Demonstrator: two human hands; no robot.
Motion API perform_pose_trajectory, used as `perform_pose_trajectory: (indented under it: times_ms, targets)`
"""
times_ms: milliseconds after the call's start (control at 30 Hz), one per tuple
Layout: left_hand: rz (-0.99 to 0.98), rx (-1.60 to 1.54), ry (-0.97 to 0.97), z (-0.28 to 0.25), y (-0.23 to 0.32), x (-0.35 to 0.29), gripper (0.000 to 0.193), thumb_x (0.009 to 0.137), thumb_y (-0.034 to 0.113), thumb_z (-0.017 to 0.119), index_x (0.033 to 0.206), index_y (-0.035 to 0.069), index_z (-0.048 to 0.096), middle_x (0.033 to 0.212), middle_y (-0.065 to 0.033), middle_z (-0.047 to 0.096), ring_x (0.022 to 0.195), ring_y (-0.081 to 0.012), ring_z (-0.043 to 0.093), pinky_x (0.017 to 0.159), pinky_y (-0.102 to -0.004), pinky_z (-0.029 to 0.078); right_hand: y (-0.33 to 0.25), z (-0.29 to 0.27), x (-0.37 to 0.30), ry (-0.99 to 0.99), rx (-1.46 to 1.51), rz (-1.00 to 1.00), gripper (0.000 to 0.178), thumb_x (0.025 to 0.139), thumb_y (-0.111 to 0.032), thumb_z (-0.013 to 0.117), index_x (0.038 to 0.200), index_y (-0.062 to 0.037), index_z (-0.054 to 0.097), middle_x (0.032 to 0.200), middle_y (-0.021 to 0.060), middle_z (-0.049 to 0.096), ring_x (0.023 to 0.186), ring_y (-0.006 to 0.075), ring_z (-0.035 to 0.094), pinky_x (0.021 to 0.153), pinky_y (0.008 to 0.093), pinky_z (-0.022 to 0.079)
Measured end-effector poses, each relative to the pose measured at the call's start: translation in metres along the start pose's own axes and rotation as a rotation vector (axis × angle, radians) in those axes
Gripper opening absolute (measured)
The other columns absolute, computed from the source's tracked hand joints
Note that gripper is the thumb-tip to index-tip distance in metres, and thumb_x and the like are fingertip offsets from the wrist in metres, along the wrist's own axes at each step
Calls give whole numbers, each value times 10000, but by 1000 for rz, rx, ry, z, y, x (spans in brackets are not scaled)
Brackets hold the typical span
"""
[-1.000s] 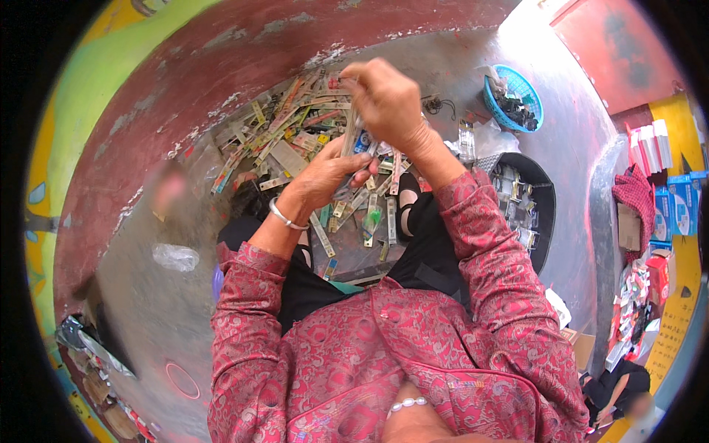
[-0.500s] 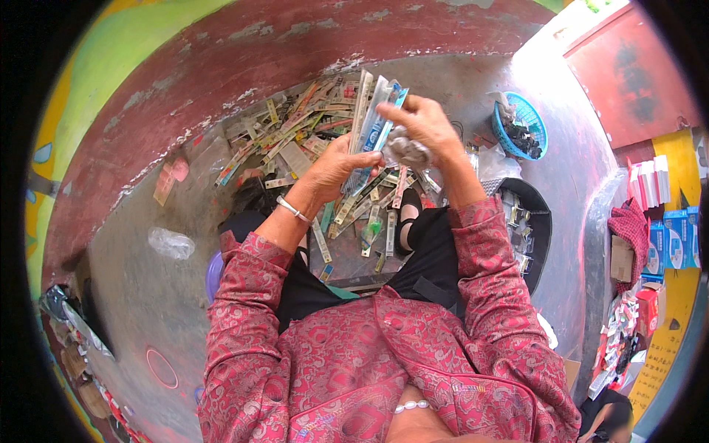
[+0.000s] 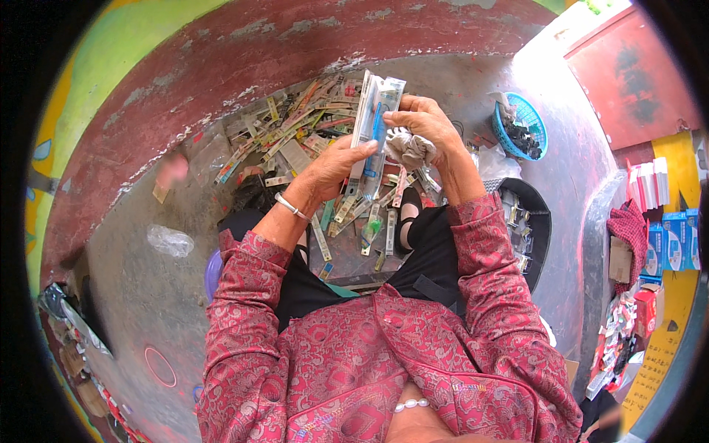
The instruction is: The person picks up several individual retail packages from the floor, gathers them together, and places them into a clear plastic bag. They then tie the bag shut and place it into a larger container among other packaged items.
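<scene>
My left hand point(image 3: 334, 168) is closed around a small stack of long, narrow clear plastic packages point(image 3: 365, 114), held upright above my knees. The front package shows a slim blue item point(image 3: 378, 122) inside. A crumpled grey-white cloth point(image 3: 408, 148) is bunched under the curled fingers of my right hand point(image 3: 430, 124). My right thumb and fingertips meet the right edge of the front package. Below and behind my hands lies a heap of similar flat strip packages point(image 3: 292, 133) on the floor.
A blue basket point(image 3: 533, 112) with dark pieces stands at the back right. Nearer, a black tub point(image 3: 544, 221) holds more packages beside a clear bag point(image 3: 498, 164). Crumpled plastic point(image 3: 170, 241) lies on the left floor. Blue boxes point(image 3: 673, 240) line the right side.
The front package has turned so its broad clear face shows. My right hand has come down slightly, its fingers drawn in at the package edge.
</scene>
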State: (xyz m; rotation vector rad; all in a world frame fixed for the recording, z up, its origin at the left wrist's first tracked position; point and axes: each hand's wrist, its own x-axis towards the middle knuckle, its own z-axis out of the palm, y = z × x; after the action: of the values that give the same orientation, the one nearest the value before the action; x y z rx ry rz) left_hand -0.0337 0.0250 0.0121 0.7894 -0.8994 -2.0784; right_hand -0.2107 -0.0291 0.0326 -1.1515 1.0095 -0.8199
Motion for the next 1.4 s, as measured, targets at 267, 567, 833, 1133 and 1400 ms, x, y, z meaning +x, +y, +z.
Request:
perform_pose_trajectory:
  times_ms: [267,567,833,1133,1400]
  targets:
    - [74,210,-39,-9,-3,5,280,817,144,594,1029,-22,518,766,-100,622,578,-102,579,543,-217,487,-3,-2,0,151,-269,-89,191,743,-108,622,880,24,629,767,43,612,676,104,546,608,254,455]
    - [-61,74,-109,-1,5,-3,222,820,102,552,1009,-9,517,744,-94,618,566,-101,568,481,-208,453,-7,-32,11,404,-191,-245,105,783,-81,585,816,-3,646,692,68,630,605,118,576,552,253,455]
    - [-121,139,-11,3,-5,2,220,801,109,580,983,4,516,756,-104,617,533,-88,550,436,-196,439,-14,28,-14,545,-849,-1010,60,779,-68,574,812,-40,616,708,113,610,612,200,591,567,293,465]
    - [-158,237,-268,4,3,-17,218,811,101,565,976,-16,485,710,-124,613,529,-139,561,480,-236,443,-5,-34,14,692,-1071,-648,174,819,-213,553,892,-69,617,838,107,637,757,274,620,665,354,480]
    - [-169,137,-89,-8,0,-6,220,810,94,567,984,-4,476,698,-114,598,521,-134,551,467,-248,455,-33,-12,-12,732,-532,-735,115,801,-136,564,787,-39,623,680,97,615,659,265,609,616,340,484]
